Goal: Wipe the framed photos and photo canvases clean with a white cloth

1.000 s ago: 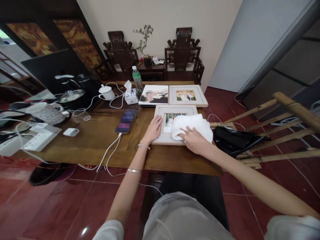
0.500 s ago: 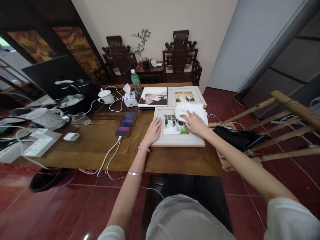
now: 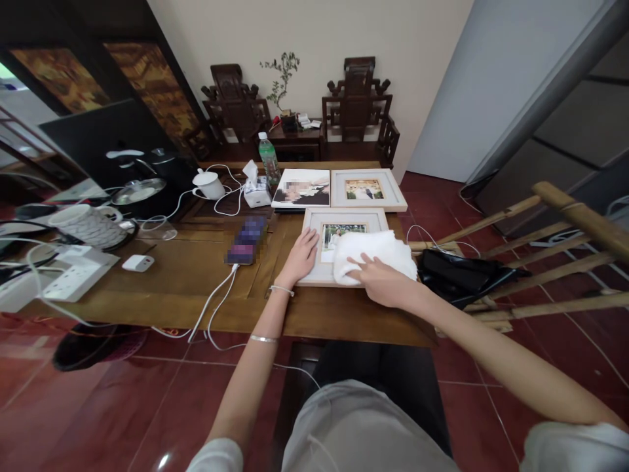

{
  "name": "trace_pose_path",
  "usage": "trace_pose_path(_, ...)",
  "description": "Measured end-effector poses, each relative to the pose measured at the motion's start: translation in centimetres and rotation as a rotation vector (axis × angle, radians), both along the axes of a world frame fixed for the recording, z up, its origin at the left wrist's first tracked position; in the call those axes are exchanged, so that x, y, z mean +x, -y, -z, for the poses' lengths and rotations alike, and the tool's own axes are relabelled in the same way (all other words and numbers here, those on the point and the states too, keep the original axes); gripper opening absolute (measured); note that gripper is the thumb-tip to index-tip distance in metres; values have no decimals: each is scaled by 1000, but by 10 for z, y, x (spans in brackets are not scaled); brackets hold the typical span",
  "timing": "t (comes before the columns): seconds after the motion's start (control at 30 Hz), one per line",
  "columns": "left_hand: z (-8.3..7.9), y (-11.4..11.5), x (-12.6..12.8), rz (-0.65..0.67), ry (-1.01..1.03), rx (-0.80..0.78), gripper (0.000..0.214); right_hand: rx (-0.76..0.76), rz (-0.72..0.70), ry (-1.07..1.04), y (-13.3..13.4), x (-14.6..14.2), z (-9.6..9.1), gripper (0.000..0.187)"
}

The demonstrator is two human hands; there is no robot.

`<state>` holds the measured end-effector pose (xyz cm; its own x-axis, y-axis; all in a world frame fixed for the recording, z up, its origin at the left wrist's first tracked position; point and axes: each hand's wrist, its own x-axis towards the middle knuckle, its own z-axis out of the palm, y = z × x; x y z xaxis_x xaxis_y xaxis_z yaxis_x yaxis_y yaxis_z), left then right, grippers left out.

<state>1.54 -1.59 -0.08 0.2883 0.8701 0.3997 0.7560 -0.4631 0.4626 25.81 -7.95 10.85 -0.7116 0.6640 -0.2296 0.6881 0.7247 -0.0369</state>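
A white picture frame [image 3: 314, 218] with a wedding photo lies flat near the table's front edge. My left hand [image 3: 301, 257] rests on its left border, fingers stretched out and lying flat. With my right hand [image 3: 386, 280] I hold a folded white cloth [image 3: 381, 249] pressed on the frame's lower right part. The cloth hides much of the photo and that corner. Behind it lie a second white picture frame [image 3: 392, 195] and a white-covered photo panel [image 3: 314, 176], side by side.
Left of the frame lies a phone [image 3: 247, 241] on a charging cable. Farther left are a tissue box [image 3: 257, 194], a bottle [image 3: 268, 157], a lidded cup [image 3: 209, 185], a charger [image 3: 138, 263] and a power strip [image 3: 78, 274]. A bamboo chair [image 3: 511, 210] stands at the right.
My right hand has moved the cloth toward me over the frame, from its upper right to its lower right, uncovering the top border. My left hand stays in place.
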Motion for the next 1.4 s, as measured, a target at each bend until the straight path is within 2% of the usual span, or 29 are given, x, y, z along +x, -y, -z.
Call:
trace_pose_path(0.1, -1, 1, 0, 3, 3, 2, 42, -98, -47, -26, 22, 7, -14, 69)
trace_pose_path(0.2, -1, 1, 0, 7, 2, 3, 42, -70, -60, -77, 18, 10, -6, 72)
trace_pose_path(0.3, 0, 0, 0, 3, 5, 5, 42, 15, -26, -95, -11, 13, 16, 73)
trace_pose_path(0.4, 1, -1, 0, -3, 15, 1, 42, 166, 76, -91, -55, 15, 32, 70)
trace_pose_path(0.53, 3, -1, -1, -1, 13, 9, 42, 356, 224, -90, -103, 10, 36, 70)
trace_pose_path(0.63, 3, -1, -2, 0, 15, 12, 42, 369, 265, -64, -114, 0, 37, 66)
trace_pose_path(0.73, 3, -1, -2, 3, 18, 7, 42, 342, 245, -13, -101, -8, 40, 58)
trace_pose_path(0.83, 2, -1, -2, 8, 5, 5, 42, 285, 194, 27, -70, -10, 35, 58)
trace_pose_path(1.03, 0, 0, -1, 12, 2, 16, 43, -43, 56, 65, -2, -1, -1, 73)
trace_pose_path(1.13, 0, 1, 0, 3, -3, 12, 43, -100, -24, -13, 17, 2, -11, 74)
trace_pose_path(1.27, -2, 2, 1, -4, -19, 3, 44, -91, -1, -45, 11, -3, 0, 77)
trace_pose_path(1.4, -1, 1, 1, 0, -16, 2, 43, 23, 73, -124, -34, -9, 23, 75)
